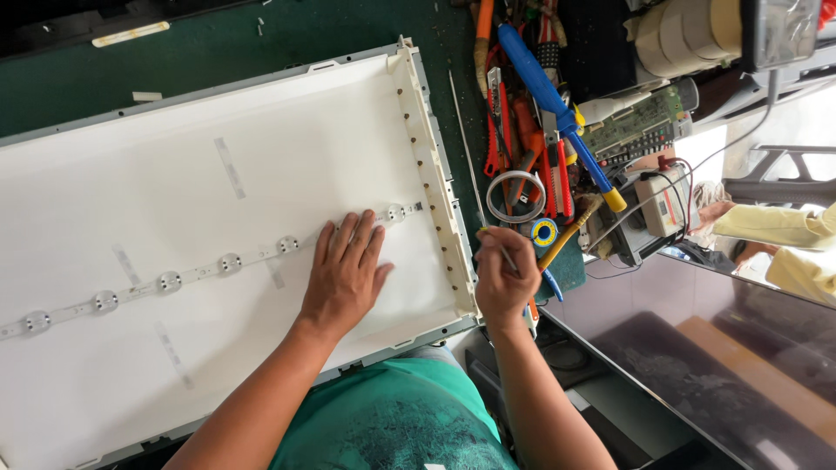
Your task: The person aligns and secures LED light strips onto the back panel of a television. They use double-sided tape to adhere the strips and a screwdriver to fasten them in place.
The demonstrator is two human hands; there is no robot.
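We see the left hand [345, 271] lying flat and open, fingers spread, pressing on the light strip [174, 280] that runs across the white sheet [200, 174] inside the big shallow panel tray [433, 165]; the palm covers the strip between two of its round lenses, near the tray's right edge. The right hand [501, 280] is closed around a thin metal tool [468, 152], a long rod or tweezer, we cannot tell which, held like a pen just past the tray's rim; its far end reaches up over the green table [287, 30]. We judge the strip light, thin and bendy, easy to kink or peel loose, so it is best pressed flat on the plain stretches between lenses, not on the lenses themselves; the white sheet looks soft and easily creased or smudged; the tray is wide, stiff only at its frame, and best gripped there. Beside the right hand lies a heap of tools: a blue-handled screwdriver [551, 97], red-handled cutters [496, 130], a roll of tape [515, 195], a green circuit board [640, 126]; another person's yellow sleeve [779, 226] shows at the far right.
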